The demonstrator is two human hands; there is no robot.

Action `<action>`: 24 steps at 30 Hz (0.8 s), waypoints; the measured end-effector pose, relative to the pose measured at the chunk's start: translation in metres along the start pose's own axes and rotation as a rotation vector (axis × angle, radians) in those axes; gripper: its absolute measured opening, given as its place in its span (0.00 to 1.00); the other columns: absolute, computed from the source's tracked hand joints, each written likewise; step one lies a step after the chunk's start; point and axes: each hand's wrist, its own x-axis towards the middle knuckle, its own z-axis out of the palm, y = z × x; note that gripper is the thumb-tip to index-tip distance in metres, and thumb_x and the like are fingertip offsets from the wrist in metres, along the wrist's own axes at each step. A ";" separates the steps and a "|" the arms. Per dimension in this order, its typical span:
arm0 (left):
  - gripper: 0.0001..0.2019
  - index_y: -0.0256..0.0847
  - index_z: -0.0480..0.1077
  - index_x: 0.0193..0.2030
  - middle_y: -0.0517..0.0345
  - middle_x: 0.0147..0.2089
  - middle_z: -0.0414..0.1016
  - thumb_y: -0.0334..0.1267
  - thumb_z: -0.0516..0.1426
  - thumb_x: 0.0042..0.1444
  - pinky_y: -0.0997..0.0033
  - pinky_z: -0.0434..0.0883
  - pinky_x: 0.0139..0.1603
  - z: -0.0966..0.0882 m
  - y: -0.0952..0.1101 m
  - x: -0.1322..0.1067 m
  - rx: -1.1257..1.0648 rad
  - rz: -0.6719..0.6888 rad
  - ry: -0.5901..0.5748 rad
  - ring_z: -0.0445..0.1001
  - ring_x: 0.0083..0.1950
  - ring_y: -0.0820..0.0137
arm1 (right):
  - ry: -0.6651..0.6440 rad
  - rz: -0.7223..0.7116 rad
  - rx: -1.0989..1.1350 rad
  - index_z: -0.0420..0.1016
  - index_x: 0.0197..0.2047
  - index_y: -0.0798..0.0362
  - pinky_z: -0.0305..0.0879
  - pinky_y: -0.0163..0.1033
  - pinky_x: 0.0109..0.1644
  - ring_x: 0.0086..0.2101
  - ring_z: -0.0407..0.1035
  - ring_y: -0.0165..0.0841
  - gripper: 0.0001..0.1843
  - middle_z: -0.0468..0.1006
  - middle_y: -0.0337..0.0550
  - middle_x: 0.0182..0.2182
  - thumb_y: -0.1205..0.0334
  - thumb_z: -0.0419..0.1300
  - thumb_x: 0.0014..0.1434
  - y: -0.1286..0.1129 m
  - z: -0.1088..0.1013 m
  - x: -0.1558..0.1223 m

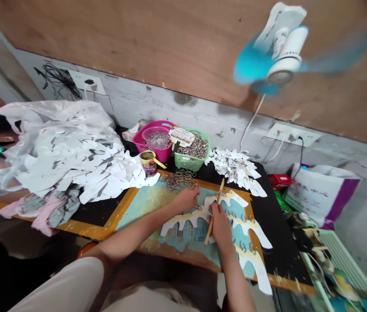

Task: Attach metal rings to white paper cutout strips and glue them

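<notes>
My right hand [220,225] grips a thin wooden stick [215,212] upright across a long white scalloped card cut-out [199,214]. My left hand [186,199] lies at the top edge of that cut-out, its fingertips reaching a tangled heap of metal rings [178,180]. Whether those fingers pinch a ring is hidden. Rows of small metal rings [243,247] sit along a second white cut-out [251,242] to the right. Both cut-outs rest on a blue printed board [183,234] with a yellow frame.
A green basket of metal rings [192,149] and a pink basket [154,139] stand at the back, with a small glue tin [148,163] in front. Large heaps of white cut-outs [63,149] cover the left. A spinning blue fan [279,47] hangs above.
</notes>
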 end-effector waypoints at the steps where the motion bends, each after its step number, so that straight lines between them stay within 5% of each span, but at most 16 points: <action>1: 0.10 0.35 0.72 0.48 0.48 0.46 0.76 0.30 0.52 0.64 0.63 0.73 0.49 -0.001 -0.003 0.006 0.015 -0.037 0.026 0.76 0.46 0.65 | 0.000 0.002 -0.001 0.65 0.48 0.49 0.48 0.35 0.31 0.30 0.65 0.32 0.14 0.71 0.45 0.45 0.72 0.49 0.61 0.000 0.000 -0.001; 8: 0.13 0.35 0.71 0.51 0.50 0.50 0.74 0.42 0.58 0.65 0.55 0.74 0.51 -0.007 -0.023 0.036 0.016 -0.059 0.009 0.75 0.49 0.64 | 0.024 -0.007 0.012 0.65 0.48 0.49 0.47 0.35 0.29 0.28 0.64 0.31 0.12 0.72 0.45 0.45 0.68 0.48 0.62 0.002 -0.002 -0.005; 13: 0.09 0.36 0.74 0.47 0.50 0.43 0.79 0.32 0.54 0.64 0.66 0.71 0.47 -0.026 -0.028 0.010 -0.102 -0.007 -0.023 0.77 0.44 0.66 | 0.047 -0.021 0.050 0.66 0.46 0.49 0.48 0.35 0.27 0.28 0.67 0.33 0.09 0.73 0.44 0.43 0.60 0.48 0.66 0.007 -0.001 -0.008; 17: 0.07 0.37 0.78 0.39 0.58 0.33 0.81 0.29 0.59 0.57 0.76 0.70 0.38 -0.043 -0.044 -0.019 -0.233 0.080 -0.189 0.78 0.35 0.70 | 0.058 -0.023 0.071 0.66 0.45 0.49 0.50 0.35 0.27 0.28 0.68 0.33 0.10 0.73 0.45 0.43 0.58 0.47 0.67 0.009 0.000 -0.011; 24: 0.13 0.39 0.81 0.39 0.58 0.35 0.82 0.21 0.58 0.51 0.80 0.68 0.34 -0.046 -0.052 -0.044 -0.330 0.196 -0.367 0.78 0.33 0.72 | 0.078 -0.002 0.085 0.68 0.46 0.50 0.52 0.36 0.28 0.29 0.69 0.34 0.13 0.74 0.46 0.43 0.55 0.47 0.67 0.014 0.012 -0.010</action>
